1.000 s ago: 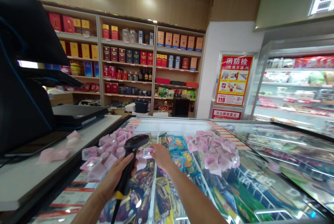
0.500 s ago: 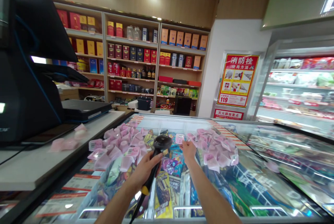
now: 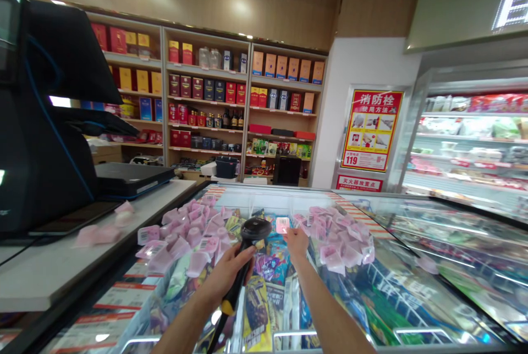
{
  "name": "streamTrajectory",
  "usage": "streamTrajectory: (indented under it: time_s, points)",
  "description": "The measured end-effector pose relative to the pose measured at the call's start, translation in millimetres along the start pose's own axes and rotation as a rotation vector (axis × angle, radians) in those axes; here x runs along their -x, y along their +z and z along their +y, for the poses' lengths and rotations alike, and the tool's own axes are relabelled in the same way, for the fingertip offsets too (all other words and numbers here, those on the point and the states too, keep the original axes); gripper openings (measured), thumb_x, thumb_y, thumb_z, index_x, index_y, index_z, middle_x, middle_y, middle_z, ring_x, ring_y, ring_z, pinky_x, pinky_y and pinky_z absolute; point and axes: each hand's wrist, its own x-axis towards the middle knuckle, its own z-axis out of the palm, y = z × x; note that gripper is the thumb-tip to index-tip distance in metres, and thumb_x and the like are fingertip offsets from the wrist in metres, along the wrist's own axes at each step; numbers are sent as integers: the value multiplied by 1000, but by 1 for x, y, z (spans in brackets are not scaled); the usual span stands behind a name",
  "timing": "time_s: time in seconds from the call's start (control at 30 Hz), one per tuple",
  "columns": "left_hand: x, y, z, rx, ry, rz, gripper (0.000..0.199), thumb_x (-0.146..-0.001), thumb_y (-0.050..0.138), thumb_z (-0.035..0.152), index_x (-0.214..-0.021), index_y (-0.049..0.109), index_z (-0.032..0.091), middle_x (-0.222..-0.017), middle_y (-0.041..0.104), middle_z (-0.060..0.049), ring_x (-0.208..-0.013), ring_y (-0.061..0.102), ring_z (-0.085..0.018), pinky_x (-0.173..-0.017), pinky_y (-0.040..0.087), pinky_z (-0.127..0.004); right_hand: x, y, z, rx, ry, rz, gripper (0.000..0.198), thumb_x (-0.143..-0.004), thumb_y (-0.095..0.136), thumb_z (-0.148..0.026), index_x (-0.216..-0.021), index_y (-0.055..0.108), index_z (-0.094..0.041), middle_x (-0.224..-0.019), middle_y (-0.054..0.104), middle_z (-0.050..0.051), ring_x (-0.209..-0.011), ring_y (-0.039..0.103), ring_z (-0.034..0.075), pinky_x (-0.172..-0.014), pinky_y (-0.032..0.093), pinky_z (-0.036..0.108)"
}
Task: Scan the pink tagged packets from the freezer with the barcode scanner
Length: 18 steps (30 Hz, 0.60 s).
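My left hand [image 3: 231, 267] is wrapped round the handle of a black barcode scanner [image 3: 254, 228], with a yellow band near its cord. The scanner's head points away from me. Just right of it, my right hand [image 3: 297, 244] pinches a small pink pack [image 3: 282, 225], its barcode label turned up towards me and brightly lit. A heap of similar pink packs [image 3: 193, 227] spreads over the glass freezer top on the left, and a second heap of pink packs [image 3: 340, 233] lies beyond my right hand. The scanner and the held pack are apart.
Under the glass lie colourful ice cream packets [image 3: 270, 263]. A black checkout terminal [image 3: 53, 112] stands on a white counter [image 3: 25, 288] at left, with a few pink packs [image 3: 101, 233]. Shelves of boxes [image 3: 206, 90] fill the back; a lit display fridge [image 3: 470, 139] stands right.
The label on the held pack looks brighter, with a reddish glow at its edge. The view has tilted slightly up. Both hands keep nearly the same places and holds.
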Motion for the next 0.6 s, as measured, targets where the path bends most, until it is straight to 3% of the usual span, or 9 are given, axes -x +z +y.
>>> streamTrajectory:
  time_s: [0.4, 0.5, 0.6]
  points:
    - [14, 9, 22, 148, -28, -87, 24, -69, 50, 40, -64, 44, 17, -54, 49, 4, -41, 41, -4, -42, 31, -18, 3, -2, -7, 104, -1, 39, 19, -66, 44, -27, -60, 58, -15, -52, 62, 6, -52, 58, 18, -48, 39, 24]
    - [13, 10, 21, 135, -41, -54, 25, -68, 52, 40, -62, 45, 17, -52, 50, 4, -40, 41, -4, -41, 31, -18, 1, -5, -8, 151, -8, 54, 19, -65, 45, -26, -58, 58, -15, -50, 61, 6, -52, 57, 18, -49, 38, 25]
    - [13, 6, 19, 124, -41, 57, 26, -67, 52, 42, -63, 47, 16, -50, 50, 4, -39, 41, -4, -40, 30, -17, -4, -11, -8, 203, -24, 73, 19, -65, 44, -26, -55, 57, -15, -48, 59, 6, -50, 56, 18, -49, 36, 26]
